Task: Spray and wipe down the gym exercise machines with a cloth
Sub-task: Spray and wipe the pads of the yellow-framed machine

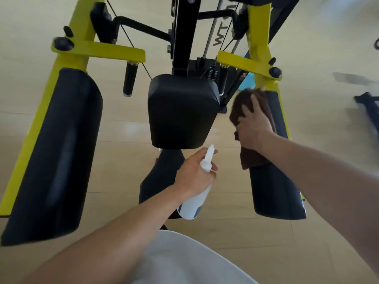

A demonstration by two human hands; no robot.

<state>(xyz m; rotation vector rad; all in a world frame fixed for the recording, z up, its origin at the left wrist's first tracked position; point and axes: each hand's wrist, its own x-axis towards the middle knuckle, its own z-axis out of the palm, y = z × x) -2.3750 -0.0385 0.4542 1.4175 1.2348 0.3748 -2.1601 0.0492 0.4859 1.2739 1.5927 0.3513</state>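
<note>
Two hands at work: the right hand (254, 126) does the wiping, and the left hand (194, 171) keeps the spray bottle (193, 203) out of the way.
Right hand: fingers spread flat on the brown cloth (253, 156), pressing it onto the right arm pad (274, 193) at the right of the frame; an open palm covers more of the pad in each pass.
Cloth: bunched under the palm, one loose end trailing down over the pad's inner edge toward lower centre.
Left hand: fingers wrapped round the bottle's neck, bottle hanging tilted with its base toward the lower frame, nozzle pointing up toward the centre pad (182, 111). Held low and idle, I'd judge, so it is ready for the next squirt.
Trigger finger: I cannot tell whether it rests on the trigger; the view is blurred there.
Machine: yellow frame (98, 51) across the upper frame, left arm pad (53, 156) at lower left, seat (158, 181) below the centre pad, partly hidden by the left hand.
Progress: right pad under the cloth now; no wetness shows on the other pads, so whether they are done is unclear.
Floor (123, 191): pale wood beneath everything.
</note>
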